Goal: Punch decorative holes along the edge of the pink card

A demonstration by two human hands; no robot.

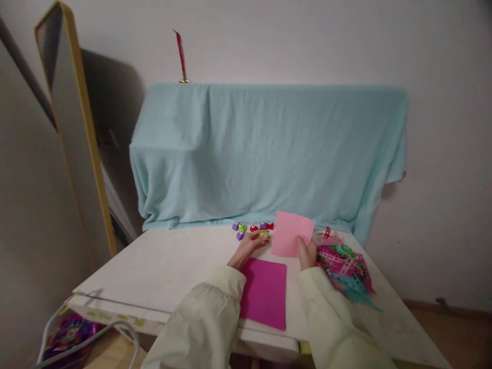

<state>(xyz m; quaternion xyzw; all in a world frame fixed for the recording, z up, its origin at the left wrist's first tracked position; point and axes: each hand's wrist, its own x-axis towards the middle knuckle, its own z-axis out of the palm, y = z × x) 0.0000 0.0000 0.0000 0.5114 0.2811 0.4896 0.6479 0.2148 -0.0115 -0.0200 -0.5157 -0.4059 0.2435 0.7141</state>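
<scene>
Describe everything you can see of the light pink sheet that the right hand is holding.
The light pink sheet is a plain, matte, roughly square piece that looks like paper or thin foam, unmarked and uncut as far as it shows. The right hand pinches its lower right edge, holding it raised and tilted above the white table. It sits just beyond the magenta sheet, with small coloured punches to its left and a pile of punched strips to its right.
</scene>
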